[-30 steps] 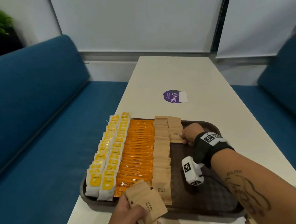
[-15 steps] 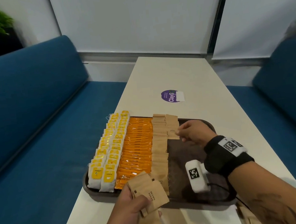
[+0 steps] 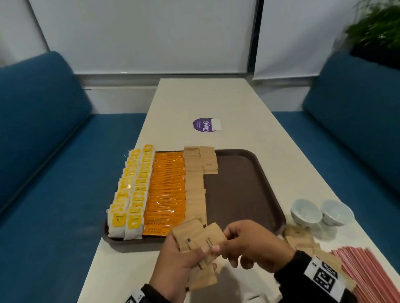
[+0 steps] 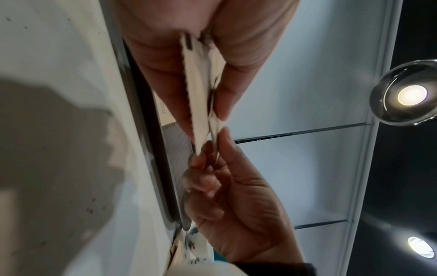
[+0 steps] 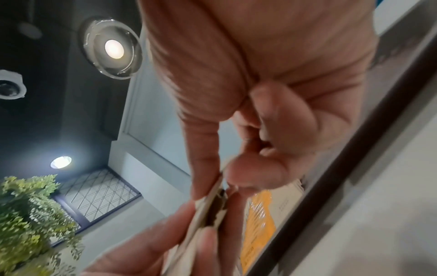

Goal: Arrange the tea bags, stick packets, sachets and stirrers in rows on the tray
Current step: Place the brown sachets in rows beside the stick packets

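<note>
A dark brown tray [image 3: 247, 186] holds rows of yellow tea bags [image 3: 132, 195], orange stick packets [image 3: 167, 189] and brown sugar sachets [image 3: 193, 184], with a short second sachet row [image 3: 208, 160] at the far end. Over the tray's near edge my left hand [image 3: 178, 259] grips a fanned stack of brown sachets [image 3: 198, 235]. My right hand [image 3: 248, 242] pinches the right edge of the top sachet [image 3: 213, 236] between thumb and forefinger. The left wrist view shows the sachet stack [image 4: 201, 97] edge-on between my fingers. In the right wrist view, thumb and forefinger pinch the top sachet [image 5: 214, 194].
Two white cups [image 3: 321, 212] stand right of the tray. Loose brown sachets [image 3: 302, 239] and a pile of pink stirrers [image 3: 370, 274] lie at the near right. A purple sticker [image 3: 206, 124] is farther up the white table [image 3: 213, 95]. Blue benches flank both sides.
My right hand has left the short sachet row at the tray's far end and come back to the stack in my left hand, where it now pinches the top sachet.
</note>
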